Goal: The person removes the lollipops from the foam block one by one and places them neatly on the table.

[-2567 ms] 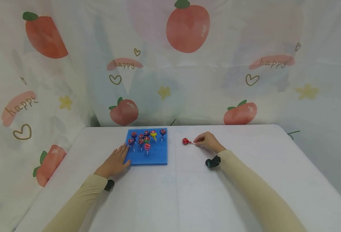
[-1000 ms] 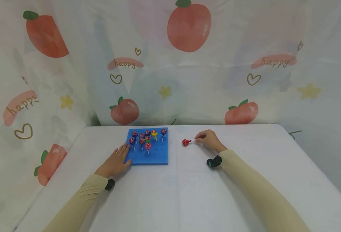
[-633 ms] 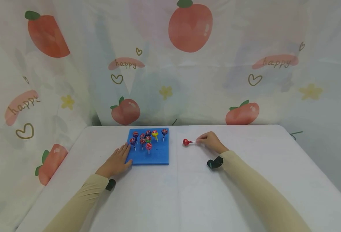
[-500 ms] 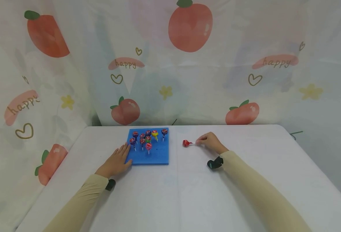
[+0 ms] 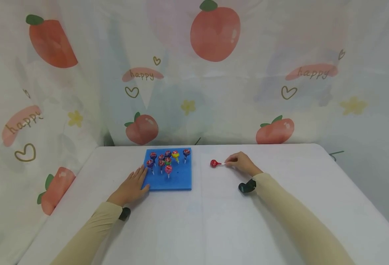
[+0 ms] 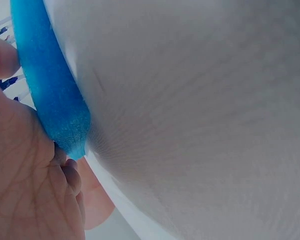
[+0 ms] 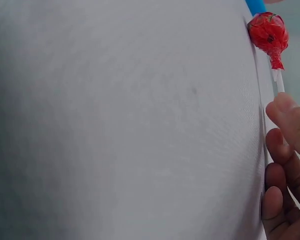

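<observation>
In the head view my right hand (image 5: 242,163) pinches the white stick of a red-wrapped lollipop (image 5: 213,163), which lies sideways with its head pointing left. The right wrist view shows the thumb and fingertips at the stick's end, and the red lollipop head (image 7: 268,33) low at the table surface. My left hand (image 5: 130,187) rests with extended fingers against the left edge of a blue foam board (image 5: 178,183). Several wrapped lollipops stand upright in that board, among them a pink one (image 5: 168,169) at the front and a yellow one (image 5: 175,155) farther back.
The white table (image 5: 201,228) carries the board left of centre. Behind it hangs a fruit-patterned cloth (image 5: 221,95), which also runs along the left side. Black wrist cameras (image 5: 247,186) sit under both wrists, close to the tabletop.
The right hand and its lollipop have shifted slightly to the right. The stick was slightly raised a second ago and now looks more level. Left hand and board keep their places.
</observation>
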The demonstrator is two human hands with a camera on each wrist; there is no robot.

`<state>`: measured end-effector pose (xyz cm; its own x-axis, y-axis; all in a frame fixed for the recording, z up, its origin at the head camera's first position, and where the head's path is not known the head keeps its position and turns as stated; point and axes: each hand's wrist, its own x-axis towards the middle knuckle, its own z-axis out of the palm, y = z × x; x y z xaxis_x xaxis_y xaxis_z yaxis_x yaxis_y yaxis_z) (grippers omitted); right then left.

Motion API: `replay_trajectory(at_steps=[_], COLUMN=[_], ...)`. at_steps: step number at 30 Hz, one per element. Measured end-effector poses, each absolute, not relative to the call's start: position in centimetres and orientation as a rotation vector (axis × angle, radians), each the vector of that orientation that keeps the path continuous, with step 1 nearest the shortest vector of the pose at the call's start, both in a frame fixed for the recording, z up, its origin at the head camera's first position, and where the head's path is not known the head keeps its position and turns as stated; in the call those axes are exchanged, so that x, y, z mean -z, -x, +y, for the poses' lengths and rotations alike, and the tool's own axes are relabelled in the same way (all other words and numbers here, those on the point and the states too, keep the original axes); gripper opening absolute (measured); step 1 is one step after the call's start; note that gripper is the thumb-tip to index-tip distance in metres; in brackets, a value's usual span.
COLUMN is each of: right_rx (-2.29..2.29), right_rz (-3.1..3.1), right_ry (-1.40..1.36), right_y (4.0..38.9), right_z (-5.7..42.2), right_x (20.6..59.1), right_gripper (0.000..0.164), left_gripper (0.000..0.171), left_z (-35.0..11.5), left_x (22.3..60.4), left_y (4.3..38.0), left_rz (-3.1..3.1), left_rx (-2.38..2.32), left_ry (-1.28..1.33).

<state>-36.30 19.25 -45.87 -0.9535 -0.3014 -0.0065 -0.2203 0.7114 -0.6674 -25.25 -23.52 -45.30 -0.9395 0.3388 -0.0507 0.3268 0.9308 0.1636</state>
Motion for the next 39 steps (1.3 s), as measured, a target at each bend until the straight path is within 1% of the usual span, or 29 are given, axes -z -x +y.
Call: replay_trajectory(at_steps=[6,14,21,32,39], right_rx=[1.085,1.083,1.095,1.128,0.987], right_rz=[2.799,2.807,2.814,2.774,2.716], right_ry=[0.419,0.387,0.415,0.444,0.528], right_y=[36.24,36.07,36.05,35.81,35.60], right_z=[19.15,19.22,19.45,19.05,18.71], right_x=[46.10,45.85,45.87,45.39,45.41], right_gripper=[0.012,0.015,0.017,0.010,0.006], left_gripper=[0.068,0.069,0.068,0.069,0.071], left_z=[-23.66,-23.51,-23.48,-23.54,-23.57], left_x=[45.55,45.21,45.10,45.23,45.26], left_y=[25.24,25.10,25.10,25.22,25.34], left_rz=[3.015,3.008,3.000,3.002,2.987], left_rx=[-0.222,-0.222,-0.221,-0.224,-0.219], left_ry=[-0.526,-0.500,-0.503,-0.509,-0.491])
